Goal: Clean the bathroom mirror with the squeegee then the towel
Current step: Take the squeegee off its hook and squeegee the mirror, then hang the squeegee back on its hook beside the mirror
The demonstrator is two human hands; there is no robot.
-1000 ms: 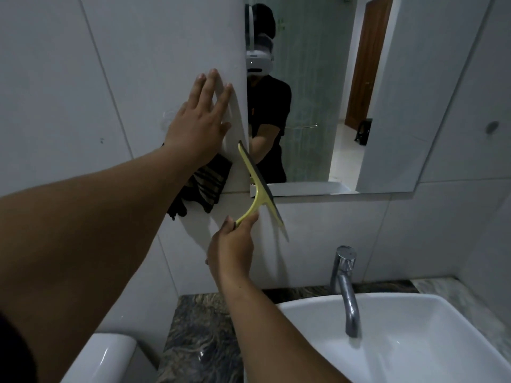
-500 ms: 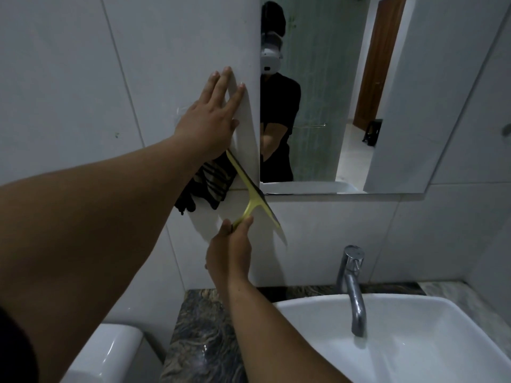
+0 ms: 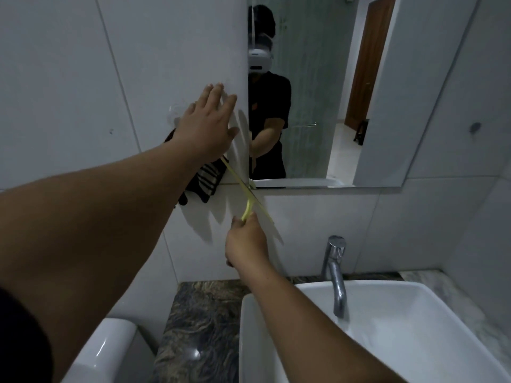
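Observation:
The mirror point(image 3: 326, 87) hangs on the tiled wall above the sink. My right hand point(image 3: 246, 243) grips the handle of a yellow squeegee point(image 3: 247, 193); its blade lies slanted across the mirror's lower left corner and the wall tile below. My left hand point(image 3: 206, 125) is spread flat on the white wall just left of the mirror's edge, holding nothing. A dark striped towel point(image 3: 204, 181) hangs on the wall under my left hand, partly hidden by my wrist.
A white basin point(image 3: 414, 335) with a chrome tap point(image 3: 336, 272) sits below on a dark marbled counter point(image 3: 201, 322). A white toilet tank point(image 3: 110, 352) is at the lower left. The mirror reflects a person, a wooden door and a small stool.
The squeegee has slid down and left off the mirror's lower corner, and my right hand dropped with it. My left hand stays pressed on the wall. My view shifted slightly.

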